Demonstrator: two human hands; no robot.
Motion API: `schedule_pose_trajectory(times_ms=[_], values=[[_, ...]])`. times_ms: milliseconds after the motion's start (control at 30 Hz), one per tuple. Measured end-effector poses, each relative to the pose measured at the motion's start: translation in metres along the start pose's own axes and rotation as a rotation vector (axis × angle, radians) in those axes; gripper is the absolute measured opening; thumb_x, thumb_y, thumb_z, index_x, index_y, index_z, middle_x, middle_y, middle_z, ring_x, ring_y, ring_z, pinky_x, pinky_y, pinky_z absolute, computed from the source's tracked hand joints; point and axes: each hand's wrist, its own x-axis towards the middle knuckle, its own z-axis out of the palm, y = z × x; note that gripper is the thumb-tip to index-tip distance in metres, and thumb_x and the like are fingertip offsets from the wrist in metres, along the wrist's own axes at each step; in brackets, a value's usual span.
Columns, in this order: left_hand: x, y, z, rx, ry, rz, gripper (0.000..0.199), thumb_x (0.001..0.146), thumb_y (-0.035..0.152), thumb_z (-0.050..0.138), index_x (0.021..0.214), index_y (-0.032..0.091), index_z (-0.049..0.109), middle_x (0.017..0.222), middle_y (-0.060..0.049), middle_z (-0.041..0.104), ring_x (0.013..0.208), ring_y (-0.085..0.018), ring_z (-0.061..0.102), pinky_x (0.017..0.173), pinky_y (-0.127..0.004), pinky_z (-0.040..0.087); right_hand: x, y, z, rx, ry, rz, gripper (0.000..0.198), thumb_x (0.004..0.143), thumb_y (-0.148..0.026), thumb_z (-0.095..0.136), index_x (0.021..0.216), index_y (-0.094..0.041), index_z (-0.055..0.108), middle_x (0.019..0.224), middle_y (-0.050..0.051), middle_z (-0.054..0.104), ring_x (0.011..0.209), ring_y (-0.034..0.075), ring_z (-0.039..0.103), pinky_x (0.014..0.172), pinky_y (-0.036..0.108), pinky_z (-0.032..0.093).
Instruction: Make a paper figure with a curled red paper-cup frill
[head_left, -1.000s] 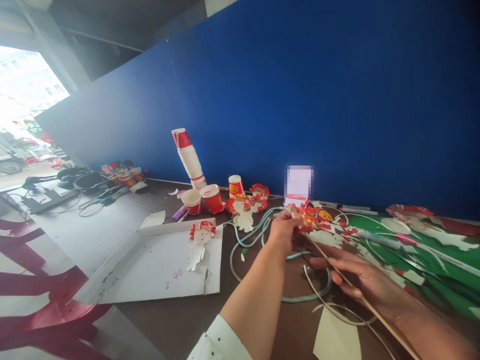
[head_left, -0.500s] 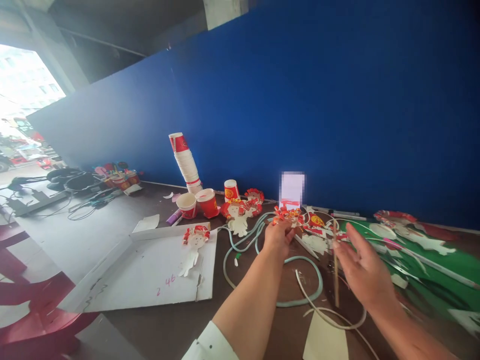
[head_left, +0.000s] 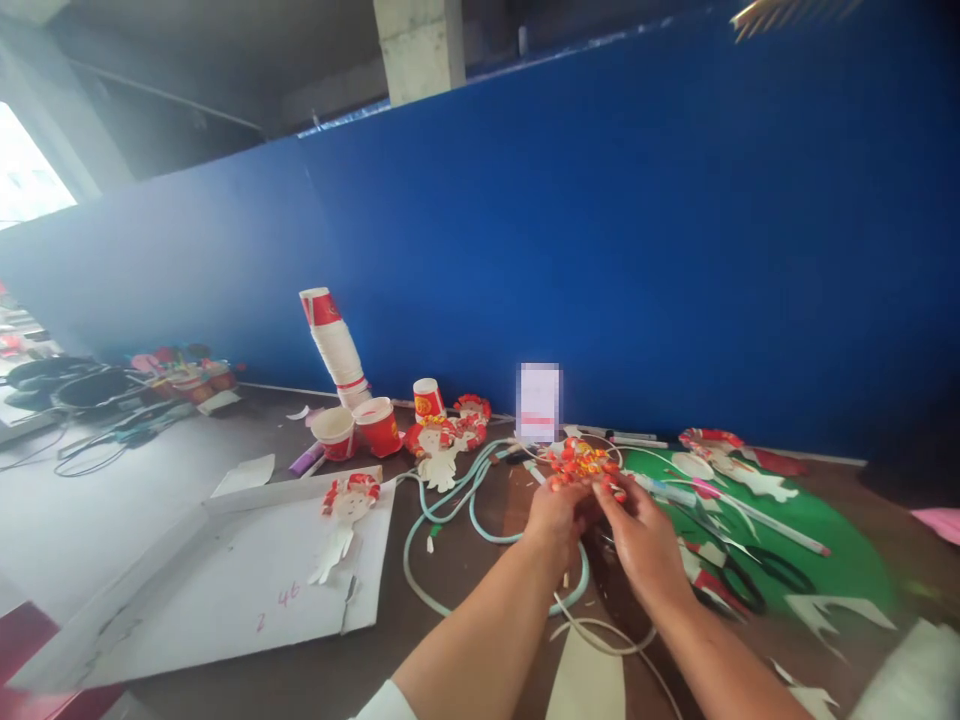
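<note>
Both my hands meet around a piece of curled red and orange paper (head_left: 589, 462), its strips bunched above the fingers. My left hand (head_left: 556, 515) pinches it from the left. My right hand (head_left: 639, 530) is closed on its right side, thumb toward the left hand. The fingertips and the underside of the paper are partly hidden. White paper dolls with similar red curls lie around: one doll (head_left: 351, 508) is on the white board (head_left: 247, 580), another doll (head_left: 437, 462) leans near the cups, and one more doll (head_left: 739, 465) rests on the right.
A leaning stack of paper cups (head_left: 334, 345) stands by the blue partition (head_left: 600, 250), with red cups (head_left: 377, 425) in front. A pale cable (head_left: 416, 570) loops left of my hands. Scissors (head_left: 750, 575), a pink-ended pen (head_left: 765, 517) and scraps lie over green paper (head_left: 847, 550).
My right hand has come left to join the left hand at the curled paper. The thin wooden stick upright by it is no longer plainly visible. The view has turned slightly right.
</note>
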Motion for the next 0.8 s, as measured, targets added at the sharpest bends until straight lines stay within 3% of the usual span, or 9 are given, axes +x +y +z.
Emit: schedule_pose_trajectory(times_ms=[33,100,233,300,433,533,667,800], values=[[0.001,-0.003,-0.002,0.057,-0.038,0.031,0.028,0.065,0.016,0.069,0.092,0.011,0.063,0.089,-0.011,0.069,0.074,-0.019,0.066,0.068,-0.029,0.054,0.001,0.002,-0.002,-0.02,0.016,0.012,0.044,0.072,-0.047,0.058,0.103,-0.017,0.066,0.094,0.008,0.071,0.087,0.025,0.066,0.08,0.035,0.05],[0.005,-0.006,-0.006,0.284,0.074,0.144,0.037,0.064,0.019,0.072,0.099,0.013,0.059,0.094,-0.011,0.067,0.074,-0.019,0.065,0.068,-0.031,0.054,0.003,0.006,-0.004,-0.048,0.035,0.023,0.044,0.071,-0.046,0.058,0.102,-0.017,0.066,0.091,0.009,0.071,0.083,0.025,0.066,0.076,0.034,0.05],[0.005,-0.005,-0.014,0.741,0.171,0.511,0.06,0.063,0.013,0.07,0.119,0.014,0.05,0.122,-0.016,0.053,0.102,-0.023,0.059,0.091,-0.035,0.048,0.004,0.011,-0.006,-0.056,0.012,0.057,0.045,0.072,-0.047,0.057,0.104,-0.016,0.063,0.079,0.007,0.071,0.067,0.023,0.066,0.064,0.033,0.049],[0.0,-0.001,-0.014,0.915,0.161,0.685,0.068,0.063,0.011,0.068,0.127,0.016,0.045,0.127,-0.015,0.048,0.116,-0.025,0.049,0.101,-0.038,0.04,0.004,0.011,-0.007,-0.082,0.007,0.043,0.046,0.072,-0.048,0.056,0.102,-0.015,0.063,0.072,0.006,0.07,0.062,0.024,0.064,0.061,0.034,0.048],[-0.012,0.011,-0.011,1.084,0.004,0.9,0.066,0.066,0.005,0.061,0.128,0.023,0.047,0.129,-0.009,0.049,0.123,-0.024,0.041,0.109,-0.04,0.03,0.002,0.007,-0.008,-0.148,0.022,-0.074,0.038,0.072,-0.049,0.054,0.09,-0.018,0.068,0.081,0.008,0.072,0.077,0.027,0.066,0.072,0.037,0.048],[-0.015,0.017,-0.01,1.057,-0.093,0.895,0.056,0.07,0.004,0.059,0.122,0.025,0.055,0.123,-0.009,0.055,0.118,-0.024,0.045,0.107,-0.037,0.031,0.001,0.005,-0.009,-0.174,-0.017,-0.088,0.037,0.074,-0.048,0.053,0.09,-0.019,0.069,0.085,0.008,0.072,0.082,0.028,0.065,0.077,0.039,0.048],[-0.008,0.021,-0.015,0.968,-0.061,0.8,0.037,0.071,0.008,0.059,0.105,0.023,0.065,0.11,-0.008,0.06,0.106,-0.022,0.052,0.099,-0.034,0.038,0.0,0.008,-0.009,-0.193,-0.058,-0.1,0.042,0.077,-0.049,0.051,0.101,-0.019,0.067,0.095,0.009,0.072,0.091,0.028,0.064,0.083,0.039,0.046],[0.006,0.023,-0.023,0.857,0.028,0.494,0.014,0.076,0.024,0.062,0.087,0.017,0.069,0.083,-0.005,0.065,0.078,-0.016,0.058,0.077,-0.027,0.048,0.002,0.015,-0.01,-0.196,-0.097,-0.099,0.046,0.079,-0.051,0.05,0.107,-0.018,0.065,0.1,0.009,0.071,0.096,0.028,0.063,0.086,0.039,0.045]])
